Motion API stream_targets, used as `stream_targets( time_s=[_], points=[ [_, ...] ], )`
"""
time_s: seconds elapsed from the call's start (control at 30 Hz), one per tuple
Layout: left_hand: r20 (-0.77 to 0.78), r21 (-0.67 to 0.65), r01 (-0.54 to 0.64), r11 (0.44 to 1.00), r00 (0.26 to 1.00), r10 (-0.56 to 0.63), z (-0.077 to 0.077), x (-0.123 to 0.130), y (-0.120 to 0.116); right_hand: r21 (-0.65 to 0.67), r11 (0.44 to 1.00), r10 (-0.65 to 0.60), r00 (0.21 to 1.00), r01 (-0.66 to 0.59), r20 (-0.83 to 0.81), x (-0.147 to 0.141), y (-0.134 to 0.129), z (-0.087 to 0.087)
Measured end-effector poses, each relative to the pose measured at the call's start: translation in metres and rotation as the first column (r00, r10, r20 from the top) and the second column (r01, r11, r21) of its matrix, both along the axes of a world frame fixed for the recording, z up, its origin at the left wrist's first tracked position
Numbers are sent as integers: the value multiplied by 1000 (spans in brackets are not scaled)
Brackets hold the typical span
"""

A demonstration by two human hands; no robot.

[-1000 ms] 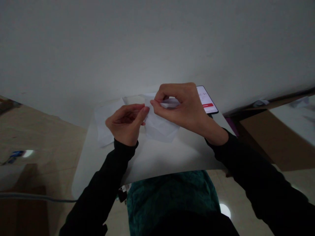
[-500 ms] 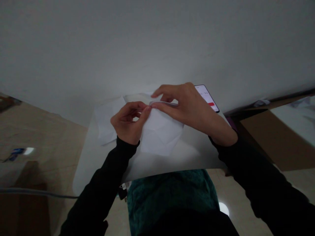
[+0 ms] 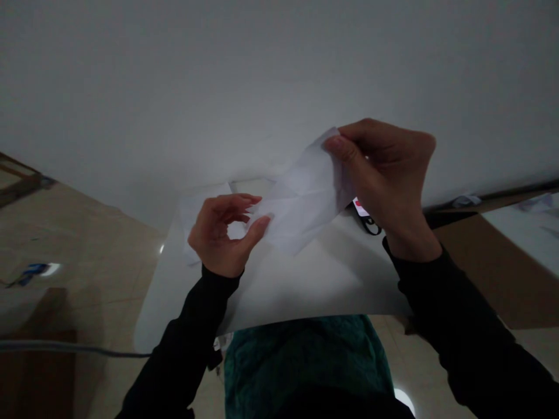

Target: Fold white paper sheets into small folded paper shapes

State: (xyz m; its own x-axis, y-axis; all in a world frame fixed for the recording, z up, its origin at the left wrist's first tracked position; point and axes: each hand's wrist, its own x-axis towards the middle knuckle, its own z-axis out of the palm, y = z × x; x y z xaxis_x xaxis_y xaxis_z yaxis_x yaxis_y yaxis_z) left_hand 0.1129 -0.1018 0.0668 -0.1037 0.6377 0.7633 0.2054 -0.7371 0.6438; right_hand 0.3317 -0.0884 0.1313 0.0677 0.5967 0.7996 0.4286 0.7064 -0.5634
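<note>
A creased white paper (image 3: 301, 195) is raised above the white table (image 3: 288, 297), slanting up to the right. My right hand (image 3: 386, 174) pinches its upper right corner between thumb and fingers. At its lower left end is my left hand (image 3: 227, 233), its thumb and fingertips apart around the paper's edge, with a gap between them. Another white sheet (image 3: 187, 215) lies on the table behind my left hand, partly hidden by it.
A phone (image 3: 360, 208) lies on the table, mostly covered by my right hand, with a dark loop beside it. The wall rises behind the table. Brown cardboard (image 3: 493, 273) is at the right. A green cloth (image 3: 305, 361) hangs below the front edge, and a cable (image 3: 87, 349) crosses the lower left.
My right hand has moved up and to the right, lifting the paper's corner. My left hand has parted its thumb and fingers. The phone is now more covered.
</note>
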Motion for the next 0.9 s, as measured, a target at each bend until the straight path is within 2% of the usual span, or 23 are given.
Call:
stream_targets(
  time_s=[0.13,0.23,0.33,0.43,0.53,0.67,0.9],
  points=[
    [1,57,-60,997,998,60,2,0,-6,-6,999,-37,999,37,12,0,-6,2],
    [-61,48,-32,998,997,35,3,-1,-7,-61,997,-37,998,40,50,-1,-9,2],
    [-45,48,-29,998,998,31,3,-1,-6,-60,997,-41,999,40,-17,-6,-9,-1],
    [34,19,-103,995,994,102,4,1,-7,-16,1000,-12,998,11,-64,-12,-7,-5],
    [105,-34,-182,983,977,185,7,4,-11,36,998,-43,997,45,-65,-16,-6,-8],
    [137,-64,-263,963,953,270,9,7,-14,40,997,-65,990,71,-128,-18,-6,-10],
    [144,-75,-313,947,936,321,13,6,-16,21,998,-53,987,57,-154,-18,-3,-14]
  ],
)
